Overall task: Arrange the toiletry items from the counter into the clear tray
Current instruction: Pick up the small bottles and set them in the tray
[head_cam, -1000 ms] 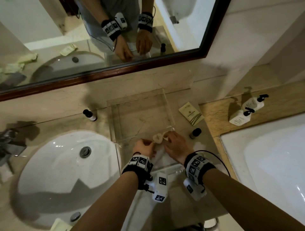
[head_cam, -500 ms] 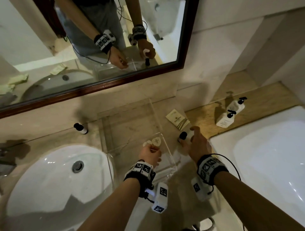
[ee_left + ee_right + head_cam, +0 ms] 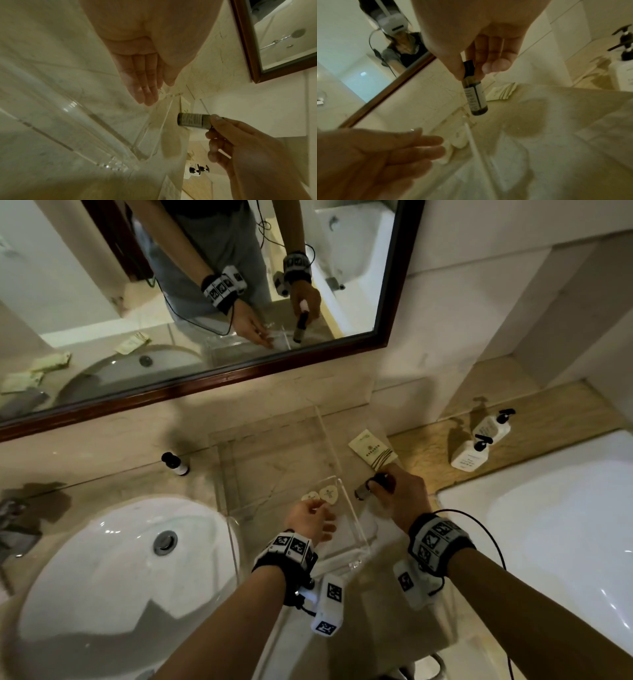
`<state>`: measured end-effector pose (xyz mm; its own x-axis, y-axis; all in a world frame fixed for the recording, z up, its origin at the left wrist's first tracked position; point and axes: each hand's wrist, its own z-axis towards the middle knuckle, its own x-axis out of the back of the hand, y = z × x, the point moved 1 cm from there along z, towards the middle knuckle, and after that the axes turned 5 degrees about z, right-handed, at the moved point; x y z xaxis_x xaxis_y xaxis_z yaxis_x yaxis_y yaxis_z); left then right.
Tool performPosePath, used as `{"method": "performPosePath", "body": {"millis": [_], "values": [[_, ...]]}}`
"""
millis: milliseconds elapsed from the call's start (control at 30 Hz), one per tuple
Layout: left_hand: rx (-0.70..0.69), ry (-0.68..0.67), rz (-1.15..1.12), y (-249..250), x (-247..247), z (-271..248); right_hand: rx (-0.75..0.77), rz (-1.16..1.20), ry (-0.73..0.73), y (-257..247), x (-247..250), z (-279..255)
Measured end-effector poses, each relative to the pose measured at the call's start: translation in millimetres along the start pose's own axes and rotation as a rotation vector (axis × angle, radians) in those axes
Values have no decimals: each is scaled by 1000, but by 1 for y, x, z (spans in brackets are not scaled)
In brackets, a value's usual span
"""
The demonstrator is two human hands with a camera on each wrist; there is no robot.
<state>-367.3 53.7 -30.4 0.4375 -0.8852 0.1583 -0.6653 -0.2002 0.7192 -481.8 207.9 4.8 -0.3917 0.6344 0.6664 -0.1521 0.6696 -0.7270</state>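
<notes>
A clear tray point(image 3: 329, 440) lies on the marble counter between the sink and the tub. Two round cream soaps point(image 3: 329, 494) lie inside it near the front right wall. My left hand point(image 3: 310, 517) hovers flat over them with straight fingers point(image 3: 145, 93), holding nothing. My right hand point(image 3: 394, 494) pinches a small dark bottle point(image 3: 368, 489) by its black cap, lifted just right of the tray wall; the bottle point(image 3: 475, 100) hangs bottom down, and its label point(image 3: 192, 120) shows in the left wrist view. Another small bottle point(image 3: 174, 463) stands left of the tray. A cream packet point(image 3: 373, 451) lies to the tray's right.
A white sink point(image 3: 113, 570) fills the left, a bathtub point(image 3: 548, 525) the right. Two white pump bottles point(image 3: 479, 443) stand on the tub ledge. A framed mirror point(image 3: 205, 302) hangs behind the counter. A faucet point(image 3: 13, 518) sits at the far left.
My right hand left the soaps, reached right to the small dark bottle and lifted it off the counter. My left hand let go of the soaps and stayed over them.
</notes>
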Motion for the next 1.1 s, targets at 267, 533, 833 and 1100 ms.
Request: {"method": "performPosePath", "body": {"millis": [267,533,833,1100], "values": [[-11,-77,-163,2,4,-11,81,231,-143,-22,-27,-14],[-3,-12,-179,-12,27,-8,11,269,-221,-6,-47,-12],[-99,-27,94,-2,14,-5,48,232,-156,-11,-22,-3],[-485,21,778,52,-37,-6,185,83,-118,-21,27,1]]}}
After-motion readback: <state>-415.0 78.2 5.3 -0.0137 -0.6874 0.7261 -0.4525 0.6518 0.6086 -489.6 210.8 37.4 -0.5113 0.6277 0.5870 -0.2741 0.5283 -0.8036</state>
